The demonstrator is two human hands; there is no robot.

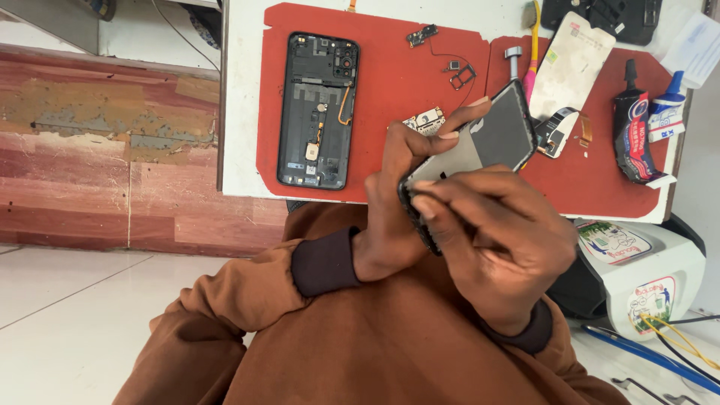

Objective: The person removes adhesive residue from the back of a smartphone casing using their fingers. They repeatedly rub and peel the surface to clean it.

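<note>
Phone screen assembly [491, 139], thin, light and probably brittle glass, is held above the red work mat [390, 82]. The left hand [401, 202] pinches its edges; the right hand [495, 240] grips the lower end. Edges look the safest hold, never the flat face.

Opened phone shell [318, 109] lies on red mat [390, 82].

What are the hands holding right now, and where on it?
Both hold a phone frame: left hand grips its left edge, right hand pinches its near bottom corner.
</note>
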